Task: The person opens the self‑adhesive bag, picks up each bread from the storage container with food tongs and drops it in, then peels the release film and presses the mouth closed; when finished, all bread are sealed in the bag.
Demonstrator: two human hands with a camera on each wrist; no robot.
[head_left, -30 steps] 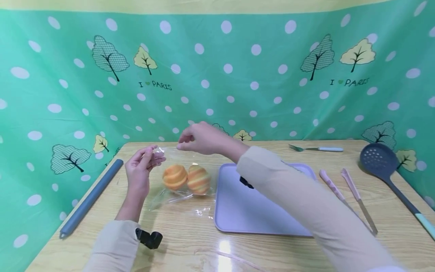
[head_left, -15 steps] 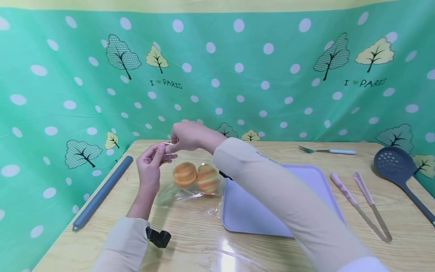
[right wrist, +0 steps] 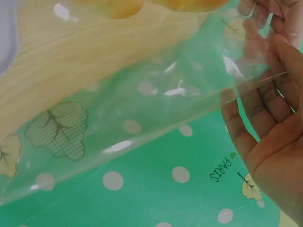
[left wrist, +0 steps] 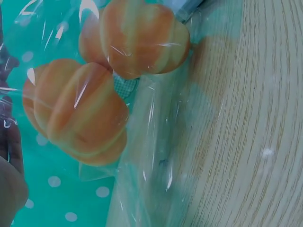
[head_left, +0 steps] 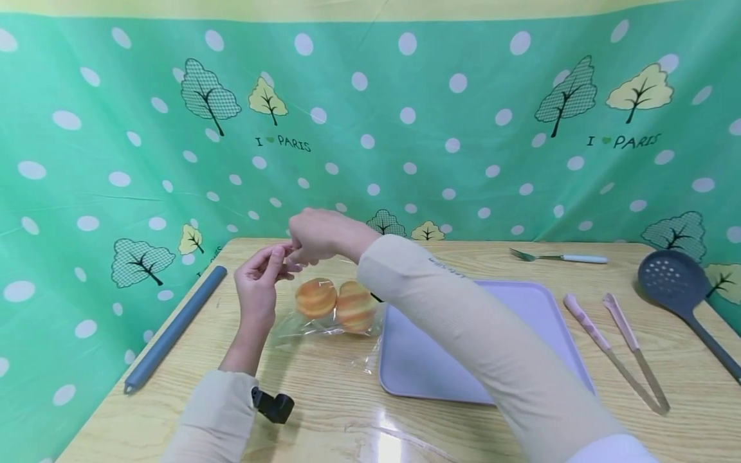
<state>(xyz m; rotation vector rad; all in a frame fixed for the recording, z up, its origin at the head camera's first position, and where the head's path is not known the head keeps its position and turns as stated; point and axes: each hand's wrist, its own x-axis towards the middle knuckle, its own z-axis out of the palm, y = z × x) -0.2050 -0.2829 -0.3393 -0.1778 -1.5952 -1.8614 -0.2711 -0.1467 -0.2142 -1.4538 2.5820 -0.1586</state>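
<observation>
A clear plastic bag (right wrist: pixel 142 104) hangs from both hands over the far left of the table, with two orange-striped bread rolls (head_left: pixel 315 298) (left wrist: pixel 75 111) inside it. My left hand (head_left: pixel 258 276) pinches the bag's upper edge between thumb and fingers. Right beside it, my right hand (head_left: pixel 321 233) reaches across from the right and grips the same edge, back of the hand up. In the right wrist view the right hand (right wrist: pixel 274 118) has its thumb and forefinger on the film, other fingers lying along it. The fingertips overlap in the head view.
A lilac tray (head_left: pixel 440 366) stands right of the bag, partly under the right sleeve. Further right lie pink-handled tongs (head_left: pixel 622 350), a fork (head_left: pixel 558 258) and a slotted spoon (head_left: pixel 674 283). A grey-blue rod (head_left: pixel 176 328) lies along the left edge; a patterned green curtain hangs behind.
My right hand has moved left along the bag's edge until it meets the left hand. The head view has turned slightly left. Both rolls stay in the bag.
</observation>
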